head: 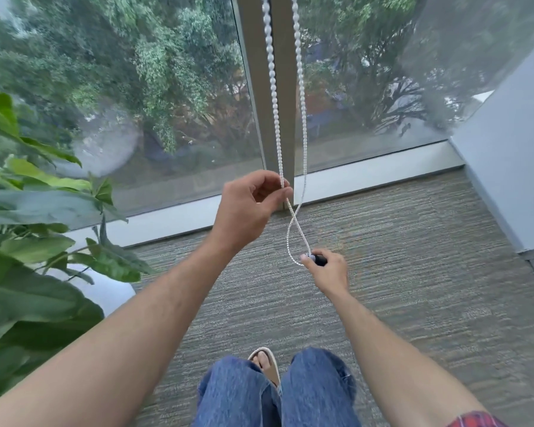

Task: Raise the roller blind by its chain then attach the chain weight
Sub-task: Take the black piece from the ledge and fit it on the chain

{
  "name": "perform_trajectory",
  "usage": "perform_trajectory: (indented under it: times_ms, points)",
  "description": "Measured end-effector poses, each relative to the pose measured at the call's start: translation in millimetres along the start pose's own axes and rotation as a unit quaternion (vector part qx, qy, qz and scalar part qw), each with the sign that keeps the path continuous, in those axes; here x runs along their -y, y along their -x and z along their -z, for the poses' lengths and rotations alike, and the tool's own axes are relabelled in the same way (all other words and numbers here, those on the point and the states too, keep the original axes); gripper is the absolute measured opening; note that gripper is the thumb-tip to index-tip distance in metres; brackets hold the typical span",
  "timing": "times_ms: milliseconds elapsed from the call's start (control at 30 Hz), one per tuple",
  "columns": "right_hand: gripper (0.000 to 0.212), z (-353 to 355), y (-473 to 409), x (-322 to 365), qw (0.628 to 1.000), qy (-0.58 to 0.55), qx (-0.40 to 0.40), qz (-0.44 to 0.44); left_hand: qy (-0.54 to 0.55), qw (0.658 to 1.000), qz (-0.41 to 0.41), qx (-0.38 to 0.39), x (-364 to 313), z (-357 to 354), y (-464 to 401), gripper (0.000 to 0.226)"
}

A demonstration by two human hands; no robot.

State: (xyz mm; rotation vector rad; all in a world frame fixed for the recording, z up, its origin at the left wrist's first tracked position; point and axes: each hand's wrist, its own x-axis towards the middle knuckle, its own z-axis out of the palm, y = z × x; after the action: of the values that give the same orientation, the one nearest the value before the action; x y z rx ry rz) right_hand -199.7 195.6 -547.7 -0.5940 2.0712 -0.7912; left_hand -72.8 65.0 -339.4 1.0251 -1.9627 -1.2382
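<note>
Left hand (247, 208) pinches chain (275, 97); right hand (329, 271) grips weight (319, 260).

No legible text or labels.

A leafy green plant (28, 229) fills the left side beside the tall window (136, 87), with trees (173, 57) outside. Grey ribbed carpet (413, 272) runs to the sill (367, 177); a pale wall (512, 149) closes the right.

White glossy plastic bead chain (273, 97), dark glossy weight (319, 260), matt metal mullion (261, 87), clear glass (136, 87), rough grey carpet (413, 257), blue denim jeans (235, 396), waxy leaves (28, 291)
</note>
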Motion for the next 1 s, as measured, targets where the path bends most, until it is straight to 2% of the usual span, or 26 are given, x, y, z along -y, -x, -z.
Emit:
perform_trajectory:
  times_ms: [200,400,567,767,1000]
  points:
    - [0.028,-25.2,-17.8,-11.4,0.999,-0.007,0.018,-0.037,0.009,1.0,-0.008,-0.006,25.9,-10.7,-7.1,0.009]
    - [0.021,-44.9,-36.0,-14.0,0.997,-0.052,0.017,-0.057,-0.004,1.0,-0.014,0.002,51.3,-26.6,-5.1,0.008]
    - [0.02,-37.6,-27.2,3.9,0.994,-0.069,0.051,-0.069,-0.026,1.0,-0.014,0.007,57.0,-28.5,0.7,0.009]
    - [0.027,-12.5,-7.3,51.3,0.997,-0.047,0.055,0.023,-0.053,0.998,0.037,0.016,49.1,-21.7,2.7,0.008]
    - [0.041,23.8,19.0,129.9,0.985,-0.054,0.041,0.156,-0.079,0.996,0.045,0.018,31.0,-5.4,5.8,0.007]
